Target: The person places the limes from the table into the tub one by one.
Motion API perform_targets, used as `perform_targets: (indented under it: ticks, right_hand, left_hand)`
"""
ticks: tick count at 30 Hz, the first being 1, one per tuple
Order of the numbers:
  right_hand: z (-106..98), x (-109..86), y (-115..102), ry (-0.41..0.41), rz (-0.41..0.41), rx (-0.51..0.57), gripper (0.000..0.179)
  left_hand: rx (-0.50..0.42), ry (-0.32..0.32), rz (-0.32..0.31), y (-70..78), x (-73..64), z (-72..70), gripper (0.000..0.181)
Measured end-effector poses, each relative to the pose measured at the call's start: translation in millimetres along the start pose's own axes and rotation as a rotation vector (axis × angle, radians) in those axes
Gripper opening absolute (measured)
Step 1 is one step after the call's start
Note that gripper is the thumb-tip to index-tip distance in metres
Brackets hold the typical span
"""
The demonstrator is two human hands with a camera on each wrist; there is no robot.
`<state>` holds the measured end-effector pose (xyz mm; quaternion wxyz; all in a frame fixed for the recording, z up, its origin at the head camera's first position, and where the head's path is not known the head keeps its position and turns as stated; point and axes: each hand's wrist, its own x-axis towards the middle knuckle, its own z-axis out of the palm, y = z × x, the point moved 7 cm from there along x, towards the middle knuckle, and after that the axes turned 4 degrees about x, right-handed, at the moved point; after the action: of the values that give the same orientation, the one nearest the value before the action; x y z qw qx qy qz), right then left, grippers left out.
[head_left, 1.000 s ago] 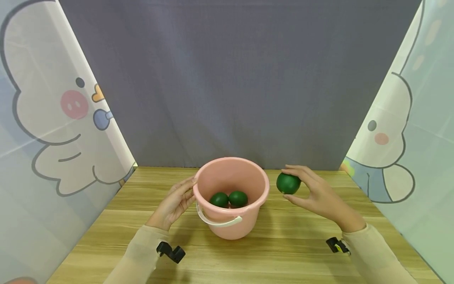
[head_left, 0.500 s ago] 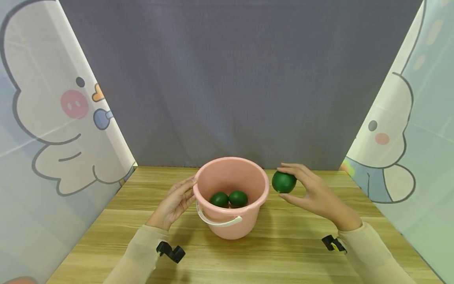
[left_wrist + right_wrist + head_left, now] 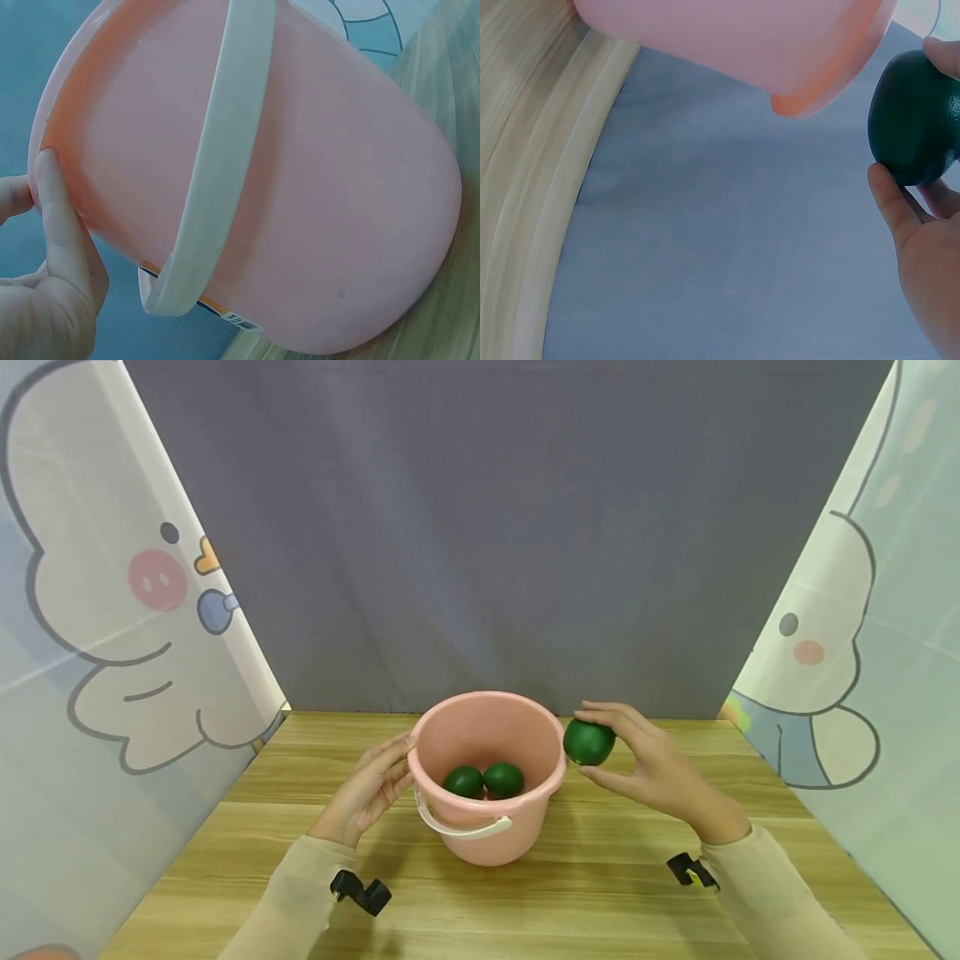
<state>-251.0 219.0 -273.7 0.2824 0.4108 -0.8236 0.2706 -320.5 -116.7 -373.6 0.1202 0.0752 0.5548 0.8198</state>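
A pink bucket (image 3: 491, 831) with a white handle (image 3: 468, 833) stands upright on the wooden table. My left hand (image 3: 372, 789) pinches its rim at the left side; in the left wrist view the thumb and fingers (image 3: 60, 199) sit at the rim's edge. Two dark green, rounded fruits (image 3: 503, 781) lie side by side at the bottom of the bucket. Another such dark green fruit (image 3: 588, 742) is held up by my right hand (image 3: 652, 768), between thumb and fingers, right at the bucket's right rim. The right wrist view shows this fruit (image 3: 911, 116) smooth and glossy, partly cut off.
The wooden table (image 3: 622, 893) runs back to a grey cloth backdrop (image 3: 495, 527). Cartoon-printed panels (image 3: 150, 693) stand on both sides. A small black device (image 3: 362, 893) sits on each wrist.
My right hand has moved left with the green fruit, from apart from the bucket to right at its rim. The left hand and the bucket have stayed in place.
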Motion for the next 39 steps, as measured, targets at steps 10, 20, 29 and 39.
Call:
perform_targets:
  ticks: [10,20,29,39]
  right_hand:
    - [9.3,7.4,-0.8,0.005,0.009,0.048,0.072]
    - [17.0,13.7,0.2,0.004,0.014,0.082,0.071]
    - [24.2,20.9,-0.4,-0.013,0.009,0.101,0.07]
    - [29.6,30.4,-3.6,-0.036,0.0,0.118,0.067]
  left_hand:
    - [0.008,0.017,-0.009,-0.1,-0.5,-0.3,0.041]
    - [0.0,0.002,0.003,0.0,-0.4,0.6,0.04]
    - [0.0,0.002,0.005,-0.2,0.6,0.0,0.038]
    - [-0.005,0.001,0.005,0.4,-0.4,1.1,0.036]
